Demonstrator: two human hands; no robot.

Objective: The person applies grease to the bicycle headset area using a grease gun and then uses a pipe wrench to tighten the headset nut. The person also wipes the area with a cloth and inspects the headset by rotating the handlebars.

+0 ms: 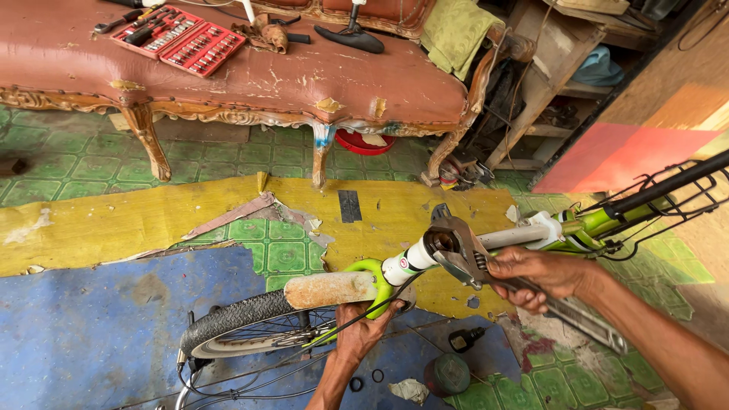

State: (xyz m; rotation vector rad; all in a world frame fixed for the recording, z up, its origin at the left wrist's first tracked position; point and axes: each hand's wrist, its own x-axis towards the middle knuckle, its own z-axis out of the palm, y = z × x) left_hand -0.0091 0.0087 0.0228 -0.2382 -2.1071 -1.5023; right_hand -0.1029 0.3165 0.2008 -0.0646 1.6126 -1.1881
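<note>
A lime-green and white bicycle frame (524,235) lies on its side across the near right of the floor, its open head tube pointing left toward a rust-spotted cream fork leg. A large, worn grey pipe wrench (486,272) has its jaws clamped around the white head tube, its handle slanting toward the near right.
</note>
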